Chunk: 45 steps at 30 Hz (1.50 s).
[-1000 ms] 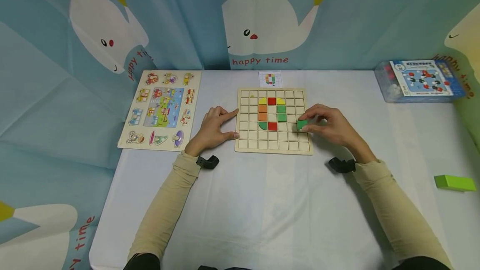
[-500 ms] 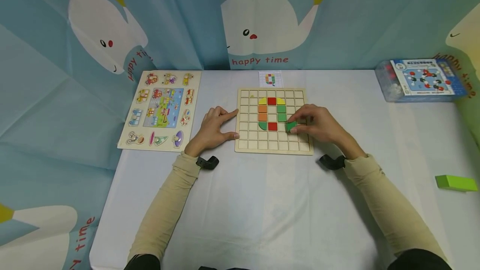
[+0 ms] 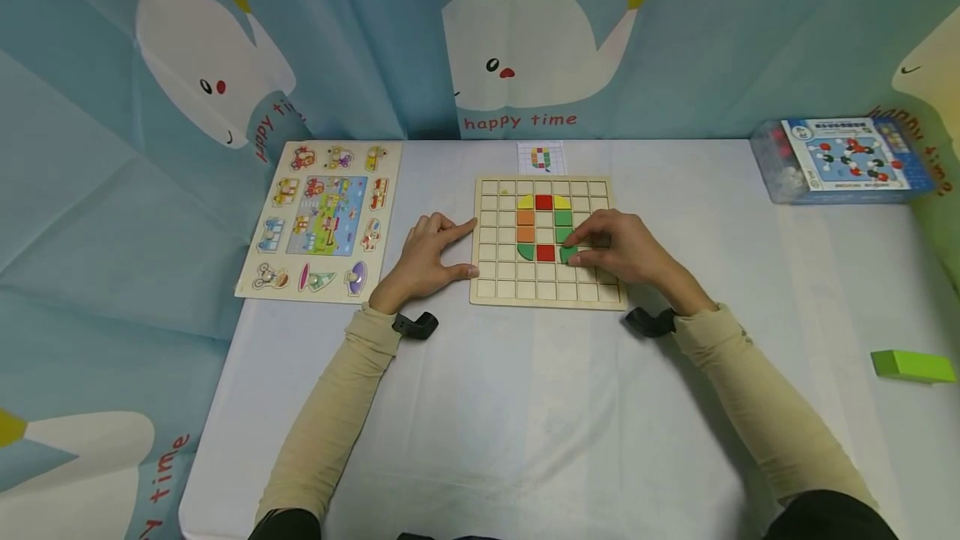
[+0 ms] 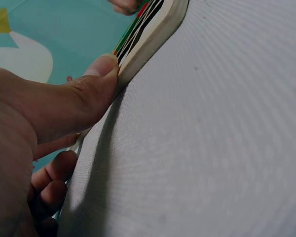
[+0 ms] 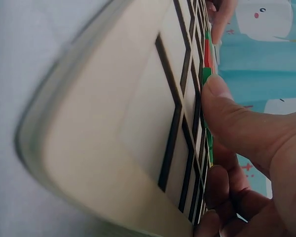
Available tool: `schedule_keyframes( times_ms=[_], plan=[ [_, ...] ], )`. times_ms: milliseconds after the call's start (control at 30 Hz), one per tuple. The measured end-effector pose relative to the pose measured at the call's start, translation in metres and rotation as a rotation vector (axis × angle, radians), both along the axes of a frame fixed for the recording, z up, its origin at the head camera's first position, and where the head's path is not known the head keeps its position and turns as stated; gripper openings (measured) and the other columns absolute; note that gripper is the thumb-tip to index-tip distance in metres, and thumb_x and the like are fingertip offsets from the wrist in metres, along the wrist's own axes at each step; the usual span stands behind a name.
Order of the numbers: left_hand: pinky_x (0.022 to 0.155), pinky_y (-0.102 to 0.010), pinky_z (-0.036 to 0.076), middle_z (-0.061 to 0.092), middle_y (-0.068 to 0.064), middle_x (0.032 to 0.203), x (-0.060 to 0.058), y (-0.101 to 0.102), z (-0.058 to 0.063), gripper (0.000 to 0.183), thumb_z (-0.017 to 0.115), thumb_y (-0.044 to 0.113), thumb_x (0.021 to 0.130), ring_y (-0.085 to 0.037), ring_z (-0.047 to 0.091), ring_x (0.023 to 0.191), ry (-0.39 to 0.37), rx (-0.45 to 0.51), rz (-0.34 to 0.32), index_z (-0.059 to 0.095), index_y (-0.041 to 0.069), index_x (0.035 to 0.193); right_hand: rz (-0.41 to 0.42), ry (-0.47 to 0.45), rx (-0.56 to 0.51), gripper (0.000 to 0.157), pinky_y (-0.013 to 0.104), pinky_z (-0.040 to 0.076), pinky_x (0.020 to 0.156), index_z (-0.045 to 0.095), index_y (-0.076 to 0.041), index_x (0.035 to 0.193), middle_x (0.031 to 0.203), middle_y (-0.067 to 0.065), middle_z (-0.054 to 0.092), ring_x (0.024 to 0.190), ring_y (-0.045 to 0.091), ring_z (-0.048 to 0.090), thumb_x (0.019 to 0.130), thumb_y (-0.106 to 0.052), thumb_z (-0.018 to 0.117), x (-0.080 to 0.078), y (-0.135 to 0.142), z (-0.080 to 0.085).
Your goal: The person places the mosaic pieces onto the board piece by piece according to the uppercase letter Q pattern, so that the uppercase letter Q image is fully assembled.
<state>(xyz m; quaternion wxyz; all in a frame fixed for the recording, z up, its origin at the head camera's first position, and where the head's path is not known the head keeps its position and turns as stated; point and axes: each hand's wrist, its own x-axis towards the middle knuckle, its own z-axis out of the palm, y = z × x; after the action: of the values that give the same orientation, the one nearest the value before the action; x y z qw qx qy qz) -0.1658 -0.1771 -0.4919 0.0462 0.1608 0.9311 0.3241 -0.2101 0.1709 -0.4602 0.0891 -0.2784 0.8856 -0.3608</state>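
A wooden grid board [image 3: 504,291] lies on the white table, with red, yellow, orange and green tiles set in a ring of cells. My left hand [image 3: 424,261] holds its thumb and index finger spread against the board's left edge; in the left wrist view the thumb [image 4: 91,91] presses on the rim. Over the right part of the board, my right hand [image 3: 624,250] pinches a green tile [image 3: 567,255] between thumb and index finger. This tile is right beside the lower red tile [image 3: 545,252], below a green square [image 3: 563,235]. The fingers partly cover it.
Behind the board lies a small card [image 3: 541,158] with a coloured grid pattern. A picture puzzle board [image 3: 318,219] with knobbed pieces is at left. A clear plastic box [image 3: 843,161] stands back right, and a light green block [image 3: 912,366] lies at far right.
My right hand has moved left across the board with the green tile, from near the right edge to beside the lower red tile. My left hand has stayed in place.
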Motion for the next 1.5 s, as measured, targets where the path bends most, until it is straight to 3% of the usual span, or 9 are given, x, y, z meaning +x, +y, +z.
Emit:
schedule_keyframes(
  times_ms=[1033, 1267, 1500],
  plan=[
    [0.104, -0.049, 0.032, 0.051, -0.012, 0.121, -0.001, 0.001, 0.003, 0.083, 0.088, 0.037, 0.087, -0.029, 0.041, 0.111, -0.020, 0.008, 0.003, 0.051, 0.015, 0.159, -0.023, 0.019, -0.008, 0.018, 0.025, 0.045, 0.078, 0.083, -0.007, 0.105, 0.103, 0.009, 0.076, 0.090, 0.022, 0.061, 0.087, -0.010, 0.088, 0.002, 0.002, 0.001],
    [0.103, -0.048, 0.032, 0.050, -0.011, 0.120, -0.001, 0.003, 0.002, 0.083, 0.088, 0.037, 0.088, -0.028, 0.040, 0.109, -0.014, 0.001, 0.002, 0.051, 0.016, 0.159, -0.054, 0.109, -0.020, 0.016, 0.022, 0.042, 0.073, 0.084, -0.011, 0.103, 0.098, 0.005, 0.075, 0.083, 0.017, 0.057, 0.087, -0.009, 0.087, 0.016, 0.033, 0.008],
    [0.102, -0.048, 0.031, 0.050, -0.011, 0.119, 0.000, 0.001, 0.001, 0.083, 0.087, 0.037, 0.088, -0.027, 0.039, 0.107, -0.006, -0.006, 0.006, 0.051, 0.016, 0.159, -0.173, 0.074, 0.022, 0.017, 0.019, 0.041, 0.070, 0.084, -0.018, 0.103, 0.095, 0.000, 0.073, 0.076, 0.008, 0.054, 0.088, -0.013, 0.088, 0.038, 0.082, 0.014]
  ],
)
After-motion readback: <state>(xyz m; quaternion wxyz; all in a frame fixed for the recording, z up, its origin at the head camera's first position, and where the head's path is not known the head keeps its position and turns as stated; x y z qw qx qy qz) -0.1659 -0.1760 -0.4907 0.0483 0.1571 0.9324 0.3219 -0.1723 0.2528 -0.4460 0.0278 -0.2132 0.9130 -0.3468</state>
